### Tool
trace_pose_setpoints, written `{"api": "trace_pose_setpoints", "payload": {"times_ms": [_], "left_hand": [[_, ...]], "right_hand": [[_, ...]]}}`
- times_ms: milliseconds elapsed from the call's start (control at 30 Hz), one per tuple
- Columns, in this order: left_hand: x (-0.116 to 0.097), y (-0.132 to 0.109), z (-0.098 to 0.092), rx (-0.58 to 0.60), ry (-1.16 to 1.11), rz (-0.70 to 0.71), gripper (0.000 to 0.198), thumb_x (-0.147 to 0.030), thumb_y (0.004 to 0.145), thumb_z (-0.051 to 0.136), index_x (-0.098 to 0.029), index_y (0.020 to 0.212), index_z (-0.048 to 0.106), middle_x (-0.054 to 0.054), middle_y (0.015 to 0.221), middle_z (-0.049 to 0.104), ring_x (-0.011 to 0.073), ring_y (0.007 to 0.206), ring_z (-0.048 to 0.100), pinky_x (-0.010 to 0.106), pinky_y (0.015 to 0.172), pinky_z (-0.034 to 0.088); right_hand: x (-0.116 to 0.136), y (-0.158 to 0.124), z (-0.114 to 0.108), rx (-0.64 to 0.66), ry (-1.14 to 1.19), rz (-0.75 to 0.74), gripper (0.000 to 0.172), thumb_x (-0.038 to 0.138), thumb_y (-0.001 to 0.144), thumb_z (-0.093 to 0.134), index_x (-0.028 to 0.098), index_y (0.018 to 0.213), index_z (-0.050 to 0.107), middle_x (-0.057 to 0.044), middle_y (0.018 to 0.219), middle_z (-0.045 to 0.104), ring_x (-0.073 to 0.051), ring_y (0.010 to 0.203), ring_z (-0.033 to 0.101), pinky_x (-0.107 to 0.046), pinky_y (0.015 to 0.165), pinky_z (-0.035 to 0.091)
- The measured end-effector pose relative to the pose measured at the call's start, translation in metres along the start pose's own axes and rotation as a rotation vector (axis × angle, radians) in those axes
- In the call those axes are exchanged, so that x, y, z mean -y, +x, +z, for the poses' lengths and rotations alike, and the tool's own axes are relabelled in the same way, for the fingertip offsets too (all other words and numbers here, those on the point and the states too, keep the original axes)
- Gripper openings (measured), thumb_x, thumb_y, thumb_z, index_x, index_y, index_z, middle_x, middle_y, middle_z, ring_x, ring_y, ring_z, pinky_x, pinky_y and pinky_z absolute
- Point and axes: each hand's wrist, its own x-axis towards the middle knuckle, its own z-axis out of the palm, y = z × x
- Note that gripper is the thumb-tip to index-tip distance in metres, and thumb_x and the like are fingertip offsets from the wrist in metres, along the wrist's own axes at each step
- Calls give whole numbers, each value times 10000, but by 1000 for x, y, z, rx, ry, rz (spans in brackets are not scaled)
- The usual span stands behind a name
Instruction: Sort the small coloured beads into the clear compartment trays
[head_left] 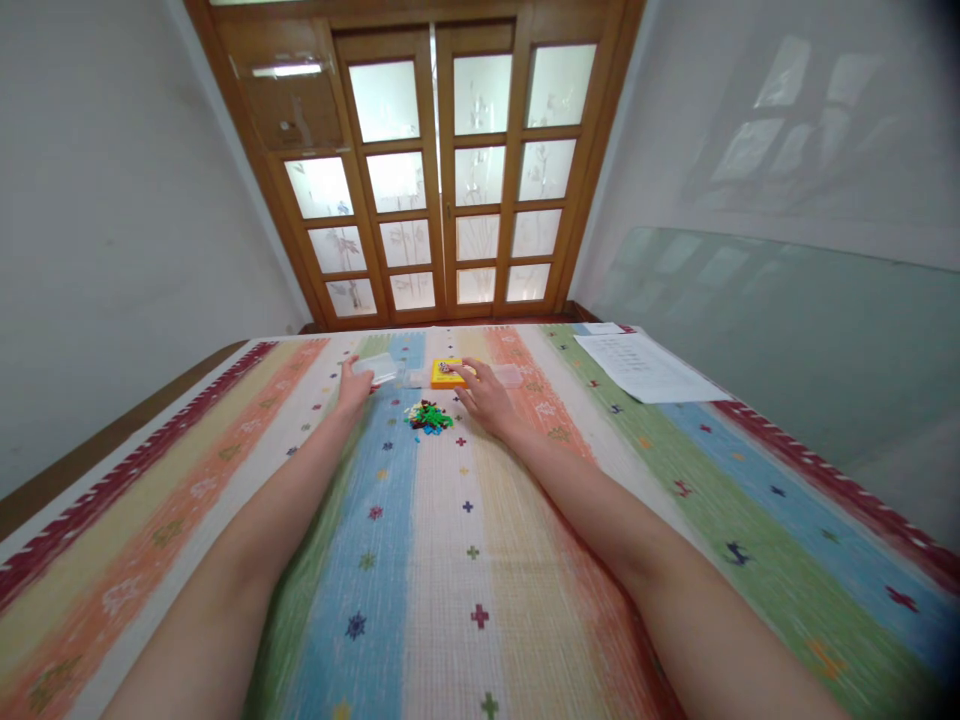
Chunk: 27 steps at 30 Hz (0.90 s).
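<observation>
Both arms stretch forward over the cloth-covered counter (442, 600); the left hand (357, 384) turns inward, thumb and fingers closed on the near-left edge of a clear plastic piece (381, 369); the right hand (484, 396) reaches in palm down, its fingers loosely bent and partly spread over the right end of a yellow box (444, 374); whether it grips the box or only touches it, I cannot tell. The hand covers part of the box, and the print on top is too small to read; a clear tray (510, 376) lies partly behind that hand, its contents indistinct; what the yellow box holds is not visible. Small colored pieces (430, 418), mostly green, lie heaped on the cloth, just nearer than the box.
</observation>
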Motion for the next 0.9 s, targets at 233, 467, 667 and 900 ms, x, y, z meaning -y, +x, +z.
{"api": "trace_pose_setpoints", "payload": {"times_ms": [233, 467, 667, 900], "left_hand": [[-6, 46, -5, 110, 246, -3, 729, -208, 895, 531, -220, 1607, 381, 131, 1292, 671, 175, 779, 718, 302, 703, 569], [1, 71, 8, 156, 611, 102, 620, -235, 927, 561, -111, 1534, 529, 179, 1506, 607, 321, 1350, 573, 425, 1141, 419], [8, 84, 16, 182, 687, 118, 514, -240, 945, 551, -83, 1428, 627, 195, 1496, 614, 334, 1384, 532, 463, 1205, 330], [5, 85, 37, 236, 715, 249, 423, -356, 942, 593, -123, 1268, 728, 180, 1491, 610, 325, 1388, 496, 461, 1223, 309]], "right_hand": [[-2, 1, 6, -4, -31, 32, 430, 335, 1071, 500, 264, 1489, 567, -129, 1526, 528, -289, 1421, 468, -503, 1214, 408], [-39, 2, 1, -68, -154, 280, 367, 345, 1061, 469, 202, 1318, 690, -155, 1404, 614, -318, 1305, 521, -503, 1143, 407], [-80, -3, -5, -74, -244, 539, 392, 332, 1027, 462, 170, 1292, 701, -159, 1331, 645, -323, 1267, 537, -480, 1123, 415], [-77, -5, -1, 31, -295, 532, 480, 410, 996, 530, 189, 1404, 653, -162, 1558, 502, -352, 1442, 431, -538, 1204, 356]]}}
